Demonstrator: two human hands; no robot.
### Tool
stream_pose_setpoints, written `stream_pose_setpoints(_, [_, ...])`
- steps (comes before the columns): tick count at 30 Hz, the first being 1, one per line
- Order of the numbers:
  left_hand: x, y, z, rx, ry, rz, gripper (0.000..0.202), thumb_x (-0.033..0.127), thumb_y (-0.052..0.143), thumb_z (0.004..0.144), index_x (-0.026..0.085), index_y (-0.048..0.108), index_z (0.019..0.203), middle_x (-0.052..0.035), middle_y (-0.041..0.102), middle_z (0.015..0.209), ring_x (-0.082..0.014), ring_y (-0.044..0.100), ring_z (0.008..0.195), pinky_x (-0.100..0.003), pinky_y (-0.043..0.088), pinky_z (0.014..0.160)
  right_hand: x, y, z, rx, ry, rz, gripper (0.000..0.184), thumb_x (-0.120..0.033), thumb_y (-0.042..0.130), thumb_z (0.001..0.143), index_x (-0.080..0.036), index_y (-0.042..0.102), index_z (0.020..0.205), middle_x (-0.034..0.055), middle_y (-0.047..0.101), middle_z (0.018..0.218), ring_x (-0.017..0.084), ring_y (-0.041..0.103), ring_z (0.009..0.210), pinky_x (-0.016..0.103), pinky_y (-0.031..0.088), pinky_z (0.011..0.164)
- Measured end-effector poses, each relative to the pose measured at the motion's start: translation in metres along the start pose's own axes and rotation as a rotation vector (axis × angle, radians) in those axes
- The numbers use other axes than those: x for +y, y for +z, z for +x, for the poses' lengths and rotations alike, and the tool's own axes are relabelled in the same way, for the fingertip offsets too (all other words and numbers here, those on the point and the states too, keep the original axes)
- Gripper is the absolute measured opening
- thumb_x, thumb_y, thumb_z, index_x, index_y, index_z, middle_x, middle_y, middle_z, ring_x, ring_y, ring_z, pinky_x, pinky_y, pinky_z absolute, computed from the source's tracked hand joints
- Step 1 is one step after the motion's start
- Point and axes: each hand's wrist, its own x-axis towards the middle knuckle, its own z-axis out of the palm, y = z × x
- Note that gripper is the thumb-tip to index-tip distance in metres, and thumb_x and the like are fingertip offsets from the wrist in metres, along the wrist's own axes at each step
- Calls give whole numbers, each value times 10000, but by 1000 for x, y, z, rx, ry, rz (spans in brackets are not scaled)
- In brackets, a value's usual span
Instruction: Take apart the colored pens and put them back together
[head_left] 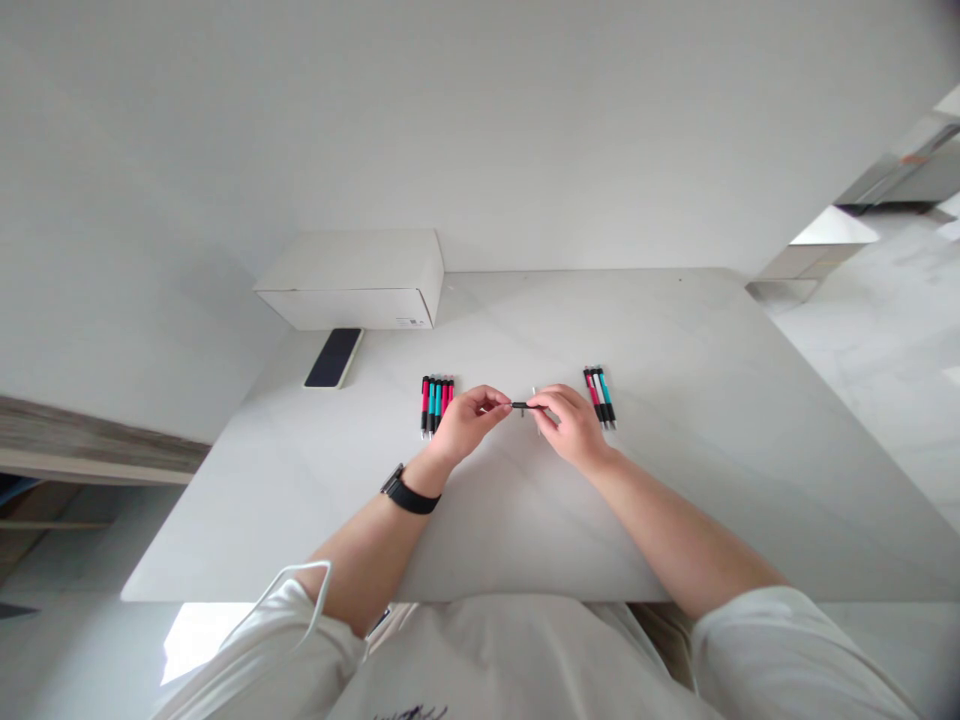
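Note:
My left hand (pixel 469 425) and my right hand (pixel 570 425) hold a slim black pen part (pixel 527 405) between them by its two ends, fingertips pinching it above the white tabletop. Under it, thin pale pieces (pixel 536 425) lie on the table, partly hidden by my right hand, and I cannot tell exactly what they are. Left of my left hand lies a tight row of several pink, teal and black pens (pixel 436 405). Right of my right hand lies a smaller group of red, white, teal and black pens (pixel 600 397).
A white cardboard box (pixel 352 282) stands at the table's far left corner, with a dark-screened smartphone (pixel 334 358) lying in front of it. The white stone table (pixel 525 540) ends at a wall behind and has a straight near edge against my body. A black watch (pixel 409 492) is on my left wrist.

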Motion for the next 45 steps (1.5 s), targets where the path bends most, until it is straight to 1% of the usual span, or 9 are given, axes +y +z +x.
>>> stream_pose_setpoints(11, [-4, 0, 0, 1, 6, 39, 285, 470, 759, 879, 209, 744, 994, -43, 722, 860, -141, 625, 703, -256, 464, 632, 3, -2, 1, -72, 66, -58, 184, -389, 596, 1031, -255, 695, 953, 49, 685, 834, 231, 644, 838, 376, 514, 794])
stream_pose_setpoints(15, [-4, 0, 0, 17, 3, 9, 295, 470, 766, 872, 202, 741, 992, -50, 726, 873, -145, 637, 721, -261, 481, 655, 1, -2, -1, -65, 82, -7, 204, -396, 652, 992, -271, 668, 1153, 57, 713, 972, 224, 660, 856, 375, 544, 802])
stream_pose_setpoints(17, [-3, 0, 0, 29, 7, 1, 294, 470, 766, 871, 200, 739, 984, -53, 726, 877, -148, 638, 730, -264, 484, 664, 1, 0, -1, -48, 96, 38, 276, -361, 657, 983, -281, 629, 1245, 58, 719, 1035, 215, 668, 847, 375, 562, 803])
stream_pose_setpoints(21, [-2, -1, 0, 33, 7, 28, 283, 468, 759, 878, 206, 735, 982, -42, 716, 859, -138, 616, 708, -258, 466, 642, 4, 4, -1, -58, 91, 67, 189, -265, 581, 1010, -283, 649, 1185, 47, 720, 998, 198, 669, 798, 356, 569, 761])
stream_pose_setpoints(25, [-4, -3, 3, 94, 30, 30, 289, 475, 753, 878, 208, 724, 986, -40, 706, 863, -144, 617, 725, -258, 470, 634, 3, 3, 0, -98, 28, -55, 231, -223, 617, 980, -285, 674, 1196, 69, 725, 1024, 251, 675, 941, 414, 561, 864])
stream_pose_setpoints(28, [-7, -4, 7, 179, 46, 24, 301, 485, 737, 886, 207, 717, 1001, -48, 718, 915, -146, 621, 753, -261, 487, 650, 0, 4, 1, -169, -36, -138, 256, -211, 646, 966, -294, 704, 1201, 79, 727, 1084, 277, 658, 1026, 463, 527, 957])
stream_pose_setpoints(32, [-11, -6, 11, 266, 67, -34, 320, 488, 731, 892, 200, 691, 1024, -55, 717, 956, -133, 608, 754, -255, 490, 649, -4, 17, 1, -285, -96, -237, 341, -205, 704, 941, -316, 714, 1263, 83, 729, 1159, 295, 613, 1103, 490, 474, 978])
stream_pose_setpoints(39, [-11, -6, 12, 262, 54, -74, 340, 499, 730, 892, 196, 675, 1036, -55, 712, 977, -121, 597, 736, -251, 475, 629, -1, 35, -2, -375, -125, -294, 191, -174, 734, 917, -282, 765, 1072, 68, 744, 990, 272, 604, 1026, 454, 419, 928])
stream_pose_setpoints(45, [-9, -5, 10, 254, 64, -60, 326, 495, 730, 894, 206, 680, 1037, -55, 725, 989, -131, 618, 777, -259, 495, 669, -8, 21, -5, -306, -54, -255, 449, -42, 586, 917, -294, 685, 1275, 84, 686, 1090, 276, 616, 1044, 448, 462, 951])
